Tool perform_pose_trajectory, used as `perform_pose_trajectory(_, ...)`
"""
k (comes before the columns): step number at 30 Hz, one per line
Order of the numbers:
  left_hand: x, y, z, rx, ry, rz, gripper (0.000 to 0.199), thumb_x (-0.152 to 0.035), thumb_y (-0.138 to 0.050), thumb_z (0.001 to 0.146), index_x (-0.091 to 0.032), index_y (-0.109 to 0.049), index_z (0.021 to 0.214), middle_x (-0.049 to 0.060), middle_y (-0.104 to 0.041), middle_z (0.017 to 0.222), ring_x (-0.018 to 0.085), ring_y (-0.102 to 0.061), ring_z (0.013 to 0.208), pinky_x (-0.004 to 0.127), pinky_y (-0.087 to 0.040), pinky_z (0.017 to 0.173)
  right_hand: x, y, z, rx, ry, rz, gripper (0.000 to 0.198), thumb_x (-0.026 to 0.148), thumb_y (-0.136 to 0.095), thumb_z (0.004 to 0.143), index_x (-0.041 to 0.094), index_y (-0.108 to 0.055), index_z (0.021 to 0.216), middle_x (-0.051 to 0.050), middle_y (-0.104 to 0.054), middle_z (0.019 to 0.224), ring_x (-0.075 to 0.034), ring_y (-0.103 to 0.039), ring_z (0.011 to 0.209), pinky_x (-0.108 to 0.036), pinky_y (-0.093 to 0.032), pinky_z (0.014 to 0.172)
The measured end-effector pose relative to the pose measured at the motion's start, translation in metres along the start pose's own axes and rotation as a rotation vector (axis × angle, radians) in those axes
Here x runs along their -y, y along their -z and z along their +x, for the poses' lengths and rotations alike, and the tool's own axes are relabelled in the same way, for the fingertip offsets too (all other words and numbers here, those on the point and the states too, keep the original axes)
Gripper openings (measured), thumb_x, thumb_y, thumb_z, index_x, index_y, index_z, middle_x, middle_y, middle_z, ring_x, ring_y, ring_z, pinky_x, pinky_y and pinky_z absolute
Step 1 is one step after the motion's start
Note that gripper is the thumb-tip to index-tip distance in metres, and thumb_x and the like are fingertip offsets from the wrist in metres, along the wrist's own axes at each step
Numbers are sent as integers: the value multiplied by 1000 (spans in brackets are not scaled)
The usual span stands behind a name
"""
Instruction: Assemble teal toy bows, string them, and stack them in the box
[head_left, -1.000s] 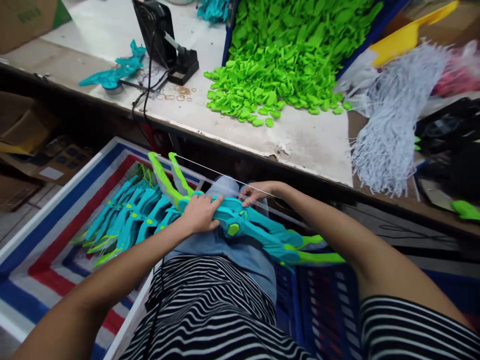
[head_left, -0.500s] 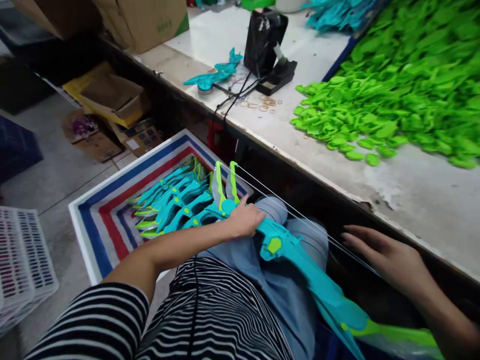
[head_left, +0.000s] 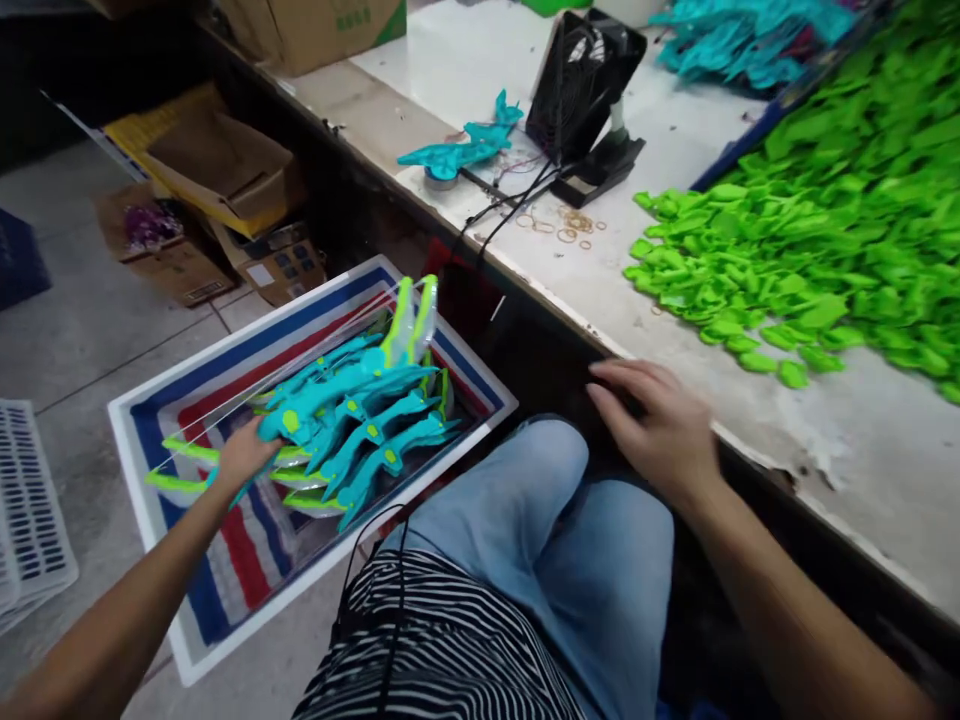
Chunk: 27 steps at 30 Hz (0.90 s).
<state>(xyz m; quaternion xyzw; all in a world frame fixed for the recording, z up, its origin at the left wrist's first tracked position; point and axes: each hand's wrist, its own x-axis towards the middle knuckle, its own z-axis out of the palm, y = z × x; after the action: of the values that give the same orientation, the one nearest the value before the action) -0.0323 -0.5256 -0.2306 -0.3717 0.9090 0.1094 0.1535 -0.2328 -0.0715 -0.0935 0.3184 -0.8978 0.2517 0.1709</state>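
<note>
My left hand (head_left: 247,452) is wrapped round one end of a turquoise toy bow (head_left: 334,385) with lime-green tips and a white string. This bow is above several similar toy bows (head_left: 394,455) lying side by side in a white-rimmed crate (head_left: 126,475) with a red, white and blue striped lining. Whether it rests on them, I cannot tell. Over my lap, close to the table edge, my right hand (head_left: 664,425) hangs in the air. Its thumb and fingers are apart and nothing is in it.
On the white table (head_left: 592,285) lie a heap of green plastic parts (head_left: 832,260), a turquoise piece (head_left: 469,145), rubber bands (head_left: 576,225) and a black fan (head_left: 581,85). Cardboard boxes (head_left: 217,180) stand beyond the crate. A white plastic basket (head_left: 34,500) is at left.
My left hand has carried the toy bow from across my lap leftward to above the crate. My right hand has moved left and up in view, still empty.
</note>
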Motion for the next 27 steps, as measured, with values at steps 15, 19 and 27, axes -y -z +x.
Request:
perform_pose_trajectory(15,-7,-116,182,186,226,-18,64,-43,-53,79,-11,-45,134,24,-58,126,39,-55,115,49,-46,90,-69,-120,91,46,133,-614,64,51,-60,78,9,-46,126,-22,-56,112,-34,-51,99,-48,-42,84)
perform_pose_trajectory(19,-16,-144,201,232,206,-33,65,-43,-52,80,-11,-44,135,24,-56,128,40,-55,116,51,-45,91,-80,-120,88,11,192,-650,72,54,-64,73,15,-41,130,-19,-57,112,-35,-54,99,-50,-43,82)
perform_pose_trajectory(27,-8,-170,190,311,110,-50,64,-44,-56,79,-12,-45,133,20,-58,128,35,-55,117,41,-46,91,-80,-121,83,-7,113,-649,82,59,-68,69,25,-35,135,-17,-57,116,-35,-57,103,-51,-46,83)
